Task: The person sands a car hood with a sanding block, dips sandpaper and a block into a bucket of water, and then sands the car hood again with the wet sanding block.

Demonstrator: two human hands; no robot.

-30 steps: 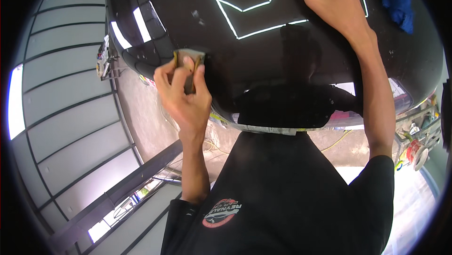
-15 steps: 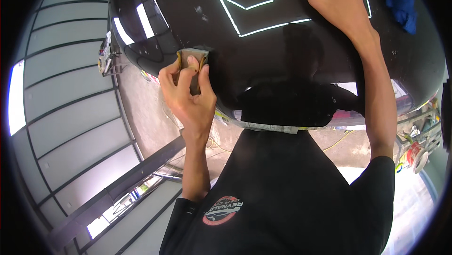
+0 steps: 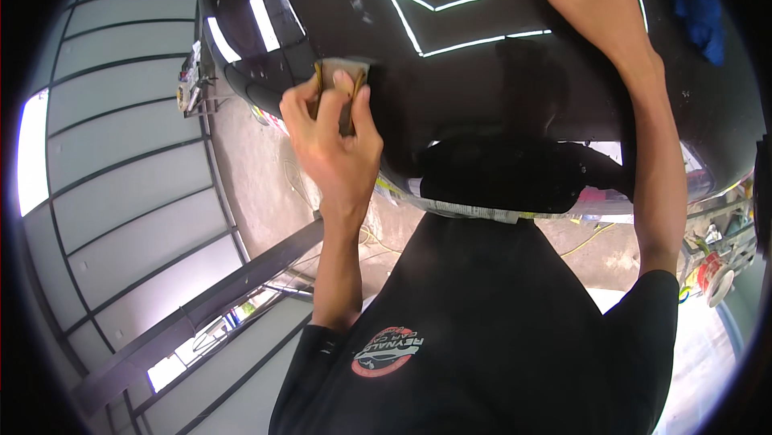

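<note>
My left hand grips a small greyish block wrapped in sandpaper, with its fingers and thumb bent round the sides. The block rests on the glossy dark car panel, near its left curved side. Farther right, my right hand lies on the same panel with the thumb spread out. Its other fingertips are cut off by the upper edge of the view. Bright lines of reflected light in angular shapes show on the panel beside it. A crumpled blue cloth sits on the panel to the right of that hand.
Printed masking paper lines the panel's near edge, close to my shirt. A cart with items stands at far left, by a grey panelled wall. At right is a rack with a red and white reel. A yellow cord crosses the floor.
My left hand has pushed the sandpaper block slightly farther away over the panel. The right hand stays on the panel. The whole view has shifted a little.
</note>
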